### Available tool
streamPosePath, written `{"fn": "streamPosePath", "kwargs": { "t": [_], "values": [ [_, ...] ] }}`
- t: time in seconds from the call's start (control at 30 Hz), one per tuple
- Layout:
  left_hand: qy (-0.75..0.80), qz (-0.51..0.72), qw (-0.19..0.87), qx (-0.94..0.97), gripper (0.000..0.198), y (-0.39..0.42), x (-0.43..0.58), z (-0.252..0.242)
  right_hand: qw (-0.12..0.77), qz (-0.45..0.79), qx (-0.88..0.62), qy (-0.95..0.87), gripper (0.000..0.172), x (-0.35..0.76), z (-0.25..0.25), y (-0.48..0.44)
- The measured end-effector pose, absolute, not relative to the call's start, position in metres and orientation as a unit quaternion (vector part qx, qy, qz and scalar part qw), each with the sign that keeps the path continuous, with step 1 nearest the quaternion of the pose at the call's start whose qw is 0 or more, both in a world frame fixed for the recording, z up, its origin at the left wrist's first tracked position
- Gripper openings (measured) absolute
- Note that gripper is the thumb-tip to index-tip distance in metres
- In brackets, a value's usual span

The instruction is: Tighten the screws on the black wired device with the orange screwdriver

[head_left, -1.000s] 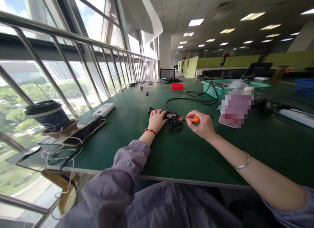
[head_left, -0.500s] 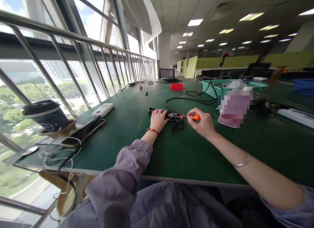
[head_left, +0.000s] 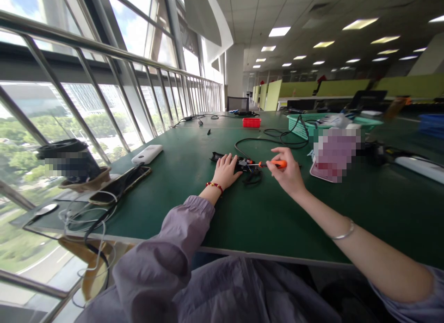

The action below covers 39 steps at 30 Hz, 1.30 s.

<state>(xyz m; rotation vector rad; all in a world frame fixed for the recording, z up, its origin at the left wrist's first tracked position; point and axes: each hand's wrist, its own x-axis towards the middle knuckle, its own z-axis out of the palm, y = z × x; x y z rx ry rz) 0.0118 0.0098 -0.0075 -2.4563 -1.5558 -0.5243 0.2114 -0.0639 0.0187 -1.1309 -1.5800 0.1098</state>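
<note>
My left hand (head_left: 226,169) lies on a small black device (head_left: 239,164) on the green table (head_left: 208,207), fingers pressing it down. My right hand (head_left: 287,173) pinches an orange-handled screwdriver (head_left: 277,164), its shaft pointing left into the device. A black cable (head_left: 263,140) runs from the device toward the back of the table, and a short loop of it lies just below the screwdriver tip.
On the left lie a white power bank (head_left: 147,154), a phone (head_left: 120,186), a dark cup (head_left: 67,161) and tangled white earphone wires (head_left: 83,219). A red box (head_left: 251,122) and a teal basket (head_left: 312,121) stand at the back. A blurred pink object (head_left: 333,152) sits right of my hands.
My right hand has shifted slightly up and its fingers have loosened on the screwdriver handle. The left hand stays on the device. The view has tilted a little.
</note>
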Motion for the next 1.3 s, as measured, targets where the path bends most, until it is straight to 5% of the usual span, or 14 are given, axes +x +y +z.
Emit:
{"fn": "streamPosePath", "kwargs": {
  "t": [0.17,0.3,0.5,0.67,0.87,1.03,1.17,1.3],
  "values": [
    [-0.541,-0.167,0.089,-0.82,0.063,0.0055,0.0158,-0.0056,0.569,0.071,-0.512,-0.64,0.03,0.2119,0.0165,-0.0617],
    [-0.539,-0.158,0.085,-0.823,0.063,0.0038,0.015,-0.0026,0.606,0.084,-0.468,-0.638,0.05,0.2109,0.0162,-0.0603],
    [-0.536,-0.159,0.089,-0.825,0.063,0.0045,0.0141,-0.0028,0.56,0.114,-0.51,-0.642,0.032,0.2089,0.0161,-0.0633],
    [-0.533,-0.163,0.086,-0.826,0.062,0.0054,0.014,-0.0042,0.606,0.054,-0.48,-0.632,0.058,0.2072,0.017,-0.0633],
    [-0.532,-0.163,0.085,-0.827,0.062,0.0052,0.0137,-0.0042,0.577,0.09,-0.521,-0.623,0.034,0.208,0.0166,-0.0644],
    [-0.535,-0.158,0.083,-0.826,0.063,0.0048,0.0138,-0.0038,0.614,0.07,-0.486,-0.618,0.07,0.2059,0.0165,-0.0634],
    [-0.533,-0.163,0.085,-0.826,0.062,0.006,0.0137,-0.0047,0.572,0.079,-0.533,-0.618,0.035,0.2066,0.0164,-0.0646],
    [-0.533,-0.162,0.085,-0.826,0.063,0.0064,0.0136,-0.0049,0.597,0.105,-0.487,-0.629,0.042,0.2058,0.0156,-0.063]
  ]
}}
